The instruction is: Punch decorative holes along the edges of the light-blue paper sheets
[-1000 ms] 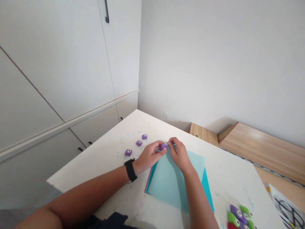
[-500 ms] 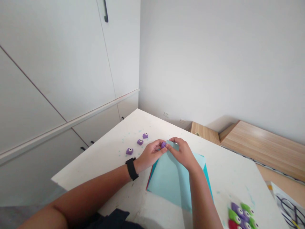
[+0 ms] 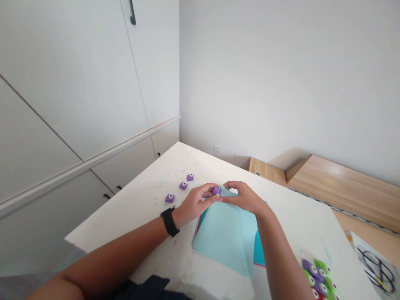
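Note:
A small purple googly-eye clip (image 3: 216, 191) is between the fingers of my left hand (image 3: 197, 201), at the far edge of a light blue sheet of paper (image 3: 218, 241). My right hand (image 3: 245, 197) pinches that same far edge, its thumb beside the clip. The sheet is bent up and curves under both hands. Beneath it, a darker blue sheet (image 3: 259, 252) shows at the right, with a thin red edge under it. Whether the clip grips the paper is hidden by my fingers.
Three more purple clips, the closest one (image 3: 169, 198) included, lie left of my hands. A cluster of purple, green and red clips (image 3: 318, 277) sits at the table's lower right. Small blue flecks dot the white table (image 3: 125, 225). Wooden furniture (image 3: 343, 189) and coiled cables (image 3: 376, 268) are beyond.
The purple clip has turned, and its white eye now shows. My right hand has tilted flatter, and the light blue sheet has curled up, baring more of the darker blue one.

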Demonstrator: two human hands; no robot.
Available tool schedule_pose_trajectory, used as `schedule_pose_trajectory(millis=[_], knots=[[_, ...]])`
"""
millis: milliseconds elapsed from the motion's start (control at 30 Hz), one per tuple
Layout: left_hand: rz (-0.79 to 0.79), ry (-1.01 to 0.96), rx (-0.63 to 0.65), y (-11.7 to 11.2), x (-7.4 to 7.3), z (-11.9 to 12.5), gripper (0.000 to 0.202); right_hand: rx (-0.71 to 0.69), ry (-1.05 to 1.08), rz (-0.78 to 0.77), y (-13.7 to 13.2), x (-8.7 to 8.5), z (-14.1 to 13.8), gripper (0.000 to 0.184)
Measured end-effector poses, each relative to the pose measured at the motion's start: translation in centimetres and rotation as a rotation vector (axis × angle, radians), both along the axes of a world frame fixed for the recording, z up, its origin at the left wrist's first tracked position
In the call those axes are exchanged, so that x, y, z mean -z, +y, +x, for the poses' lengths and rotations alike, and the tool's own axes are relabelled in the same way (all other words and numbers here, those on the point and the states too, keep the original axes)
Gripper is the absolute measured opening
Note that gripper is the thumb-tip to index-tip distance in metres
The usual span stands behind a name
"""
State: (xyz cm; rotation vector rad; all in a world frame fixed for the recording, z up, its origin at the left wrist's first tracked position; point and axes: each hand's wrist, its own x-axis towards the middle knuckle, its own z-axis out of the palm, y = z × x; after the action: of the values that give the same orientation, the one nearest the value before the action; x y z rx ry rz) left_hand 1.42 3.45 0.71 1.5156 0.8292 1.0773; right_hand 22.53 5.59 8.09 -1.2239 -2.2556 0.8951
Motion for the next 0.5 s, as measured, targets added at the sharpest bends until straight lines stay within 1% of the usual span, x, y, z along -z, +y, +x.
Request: schedule_pose_trajectory(millis=[167, 367, 500], knots=[[-0.057, -0.082, 0.065, 0.8, 0.8, -0.5, 0.039, 0.005, 0.041, -0.022, 0.3, 1.1, -0.5, 0.032], [-0.139, -0.182, 0.125, 1.2, 0.5, -0.8, 0.05, -0.02, 0.087, 0.027, 0.6, 1.4, -0.8, 0.028], [-0.159, -0.165, 0.182, 1.0, 0.4, -0.8, 0.053, -0.018, 0.064, 0.063, -0.2, 1.7, -0.7, 0.026]])
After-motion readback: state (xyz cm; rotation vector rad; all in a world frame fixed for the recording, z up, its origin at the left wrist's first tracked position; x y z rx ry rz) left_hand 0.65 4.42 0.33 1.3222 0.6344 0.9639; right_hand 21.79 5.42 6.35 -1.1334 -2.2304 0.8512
